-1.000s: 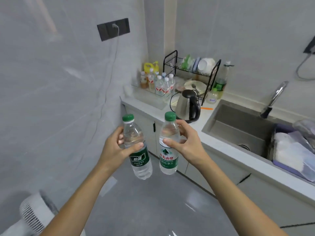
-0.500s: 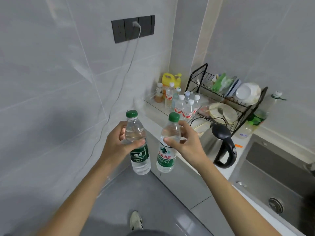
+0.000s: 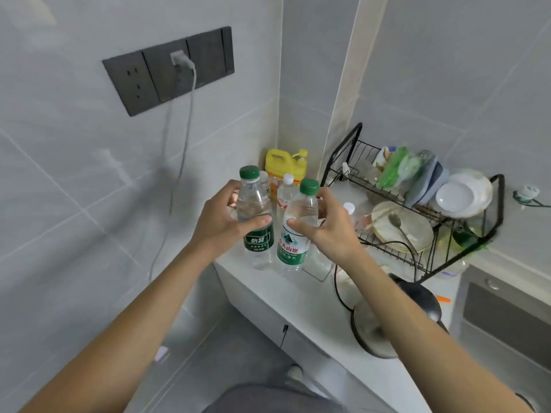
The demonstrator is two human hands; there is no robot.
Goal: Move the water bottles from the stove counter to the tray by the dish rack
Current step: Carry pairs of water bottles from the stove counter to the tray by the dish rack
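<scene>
My left hand (image 3: 222, 222) grips a clear water bottle with a green cap and dark green label (image 3: 257, 225). My right hand (image 3: 331, 226) grips a second green-capped bottle with a white and green label (image 3: 293, 234). Both bottles are upright, side by side, held over the near end of the white counter, in front of the clear tray (image 3: 320, 268). Several white-capped bottles (image 3: 284, 193) stand in the tray behind them, partly hidden. The black wire dish rack (image 3: 417, 204) stands just right of the tray.
A yellow detergent jug (image 3: 284, 163) is in the corner behind the tray. A steel kettle (image 3: 378, 326) with a black handle and cord sits on the counter under my right forearm. The sink (image 3: 507, 320) lies at right. A wall socket (image 3: 170, 70) holds a plugged cable.
I have walked closer to the corner. Both hands carried their bottles forward, from over the floor to over the counter end right in front of the tray.
</scene>
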